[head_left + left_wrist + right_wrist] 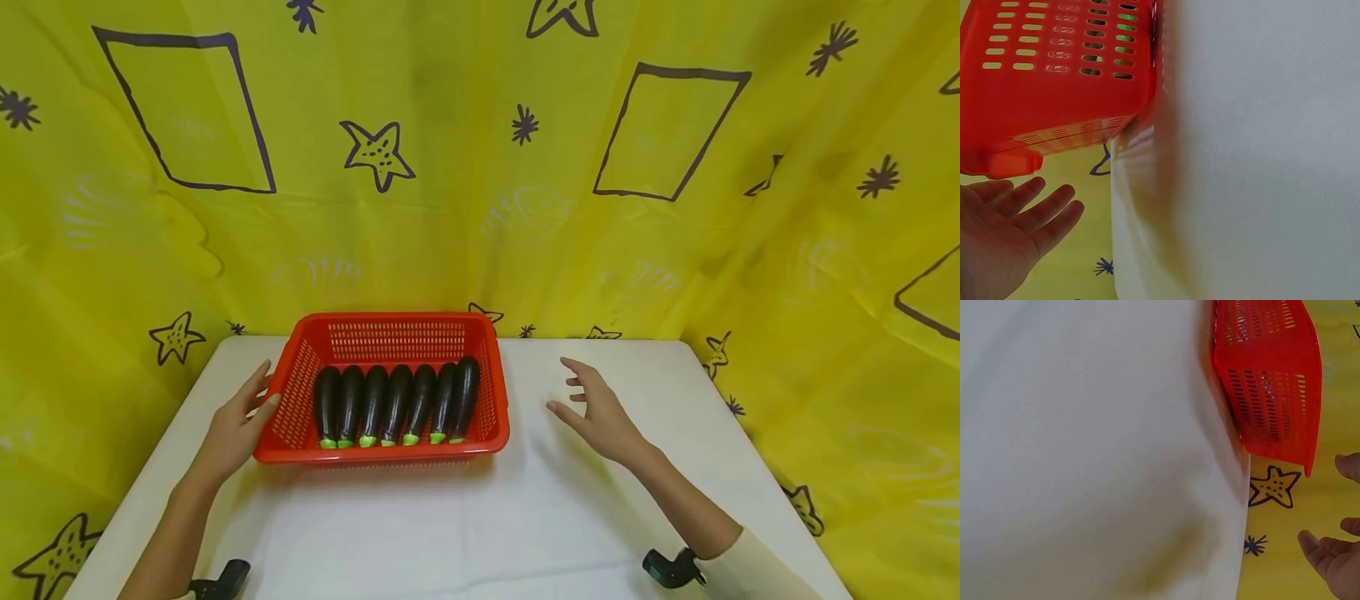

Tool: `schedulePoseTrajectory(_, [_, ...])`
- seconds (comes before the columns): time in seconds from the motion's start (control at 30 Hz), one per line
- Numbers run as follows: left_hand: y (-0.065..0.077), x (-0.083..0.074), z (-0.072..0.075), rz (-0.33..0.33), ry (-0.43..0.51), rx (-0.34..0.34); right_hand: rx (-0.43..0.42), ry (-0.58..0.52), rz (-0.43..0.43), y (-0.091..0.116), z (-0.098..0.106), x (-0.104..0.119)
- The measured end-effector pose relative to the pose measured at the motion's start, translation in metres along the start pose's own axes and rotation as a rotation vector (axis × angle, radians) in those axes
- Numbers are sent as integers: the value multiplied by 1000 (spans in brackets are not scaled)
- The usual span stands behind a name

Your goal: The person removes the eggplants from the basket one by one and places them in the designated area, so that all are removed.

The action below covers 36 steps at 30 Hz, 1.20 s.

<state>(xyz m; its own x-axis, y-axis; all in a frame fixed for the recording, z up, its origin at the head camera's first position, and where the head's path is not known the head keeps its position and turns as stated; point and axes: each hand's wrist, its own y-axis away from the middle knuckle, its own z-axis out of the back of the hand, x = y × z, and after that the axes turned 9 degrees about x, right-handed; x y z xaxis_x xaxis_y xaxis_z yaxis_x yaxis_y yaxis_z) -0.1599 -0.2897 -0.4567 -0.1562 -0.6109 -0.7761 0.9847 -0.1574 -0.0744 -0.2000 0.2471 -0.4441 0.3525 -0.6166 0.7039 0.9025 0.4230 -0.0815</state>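
A red plastic basket [382, 455] with slotted walls stands on the white table. Inside it, several dark, glossy eggplants [396, 404] lie side by side in a row, their green ends toward me. My left hand [231, 433] is at the basket's left rim with fingers extended and nothing gripped; whether the fingertips touch the rim I cannot tell. In the left wrist view that hand [997, 244] has its fingers spread beside the basket's slotted side [1054, 100]. To the right of the basket, apart from it, my right hand [607, 421] hovers with loosely bent fingers, holding nothing.
A white cloth covers the table [390, 533]. Yellow curtains [450, 233] with dark star and box drawings hang behind and along both sides of it. Dark wrist-worn devices show at the left wrist [221, 581] and the right wrist [672, 568].
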Motion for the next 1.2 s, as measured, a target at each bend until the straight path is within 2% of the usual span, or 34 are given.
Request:
schedulePoseTrajectory(0.2, [-2, 4, 0, 26, 18, 41, 1, -15, 65, -16, -4, 16])
schedulePoseTrajectory(0.47, [-2, 6, -2, 17, 28, 46, 28, -1, 118, -35, -9, 41])
schedulePoseTrajectory(0.63, [-2, 7, -2, 1, 28, 26, 59, 11, 125, -49, -10, 52])
schedulePoseTrajectory(0.8, [-3, 8, -1, -31, 41, 11, 98, 10, 121, -62, -11, 64])
schedulePoseTrajectory(0.97, [-2, 8, -2, -28, 49, 3, 150, 6, 64, -77, -14, 76])
schedulePoseTrajectory(1.2, [-2, 11, -4, -55, 67, -12, 192, 64, 32, -93, -22, 94])
